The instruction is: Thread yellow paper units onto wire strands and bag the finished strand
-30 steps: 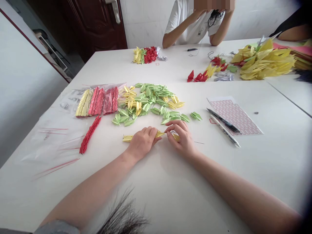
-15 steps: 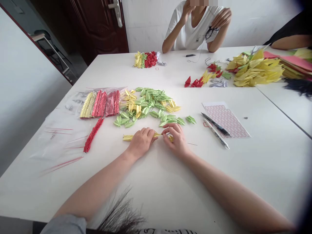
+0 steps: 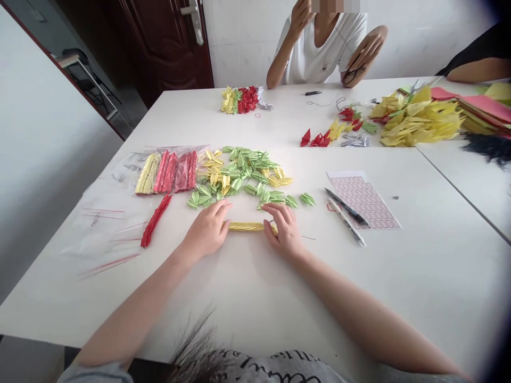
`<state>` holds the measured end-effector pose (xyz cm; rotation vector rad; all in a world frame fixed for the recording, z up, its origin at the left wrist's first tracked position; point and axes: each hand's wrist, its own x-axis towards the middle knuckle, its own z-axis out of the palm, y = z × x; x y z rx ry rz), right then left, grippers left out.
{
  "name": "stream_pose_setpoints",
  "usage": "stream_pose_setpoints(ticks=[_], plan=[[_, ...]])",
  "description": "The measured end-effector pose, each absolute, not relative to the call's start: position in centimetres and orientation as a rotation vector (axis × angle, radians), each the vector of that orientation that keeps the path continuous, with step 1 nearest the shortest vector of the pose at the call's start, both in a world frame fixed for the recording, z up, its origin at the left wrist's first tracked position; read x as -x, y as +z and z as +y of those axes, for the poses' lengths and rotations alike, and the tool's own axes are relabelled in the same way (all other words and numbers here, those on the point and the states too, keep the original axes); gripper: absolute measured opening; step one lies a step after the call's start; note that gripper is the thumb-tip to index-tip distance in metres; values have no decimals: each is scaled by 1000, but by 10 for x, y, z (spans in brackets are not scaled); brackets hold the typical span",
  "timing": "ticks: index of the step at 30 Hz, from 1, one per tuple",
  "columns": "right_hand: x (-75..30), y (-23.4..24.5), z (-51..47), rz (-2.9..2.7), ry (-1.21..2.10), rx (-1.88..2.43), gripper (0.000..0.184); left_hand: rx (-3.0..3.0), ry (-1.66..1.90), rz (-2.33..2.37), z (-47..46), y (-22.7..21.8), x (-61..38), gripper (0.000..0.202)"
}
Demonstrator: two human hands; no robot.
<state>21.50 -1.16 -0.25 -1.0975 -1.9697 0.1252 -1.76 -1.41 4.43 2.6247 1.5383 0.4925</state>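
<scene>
A slim yellow strand of folded paper lies lengthwise on the table in front of me. My left hand grips its left end, thumb against it and fingers curved over the side. At the opposite end, my right hand holds the strand between thumb and fingers. Part of each end is hidden by my hands. A dark thread shows by my right fingers, and a thin needle-like piece rests just right of that hand. Beyond my hands spreads a pile of green folded paper pieces mixed with yellow ones.
Left of the pile lies a clear bag of yellow and red bundles. Nearer are a red bundle and thin red sticks. Pens lie on a label sheet at right. Across the table sits a person in white.
My left hand has moved left along the yellow strand to its end, uncovering the middle. My right hand stays at the right end. The person opposite has shifted a hand.
</scene>
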Motion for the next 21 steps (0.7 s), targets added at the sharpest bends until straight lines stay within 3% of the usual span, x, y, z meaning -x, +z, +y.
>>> stream_pose_setpoints(ticks=[8,21], plan=[[-181,0,-52,-2336,61,1076,59,-2704,381,1812,-78,16,13,68],[-166,-20,-60,-2479,59,1324,71,-2584,122,2029,-84,-1,-4,55]])
